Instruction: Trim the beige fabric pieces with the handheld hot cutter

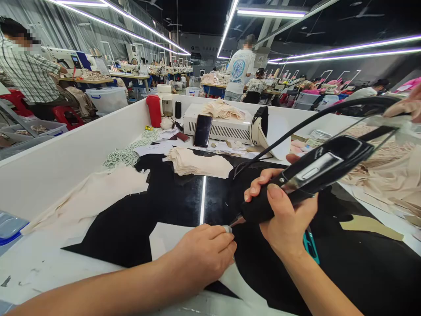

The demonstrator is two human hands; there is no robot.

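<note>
My right hand [289, 215] is wrapped round a black corded handheld power tool [302, 180] with a silver switch plate, its thumb along the side. The tool slants down to the left, and its thin metal tip ends at the fingers of my left hand [207, 250]. That hand is closed in a pinch on a small greyish-white piece [227, 228], mostly hidden by the fingers. Beneath it lies a white sheet [164, 239] on the glossy black surface [131, 232]. A teal object [311, 245] shows partly behind my right wrist.
Cream fabric pieces [197, 162] are stacked ahead, with more cream fabric [108, 188] at left. A phone [202, 131] leans on a white vented box [226, 129]. The tool's black cable [305, 123] arches right. White walls [82, 158] edge the table; people work at sewing stations beyond.
</note>
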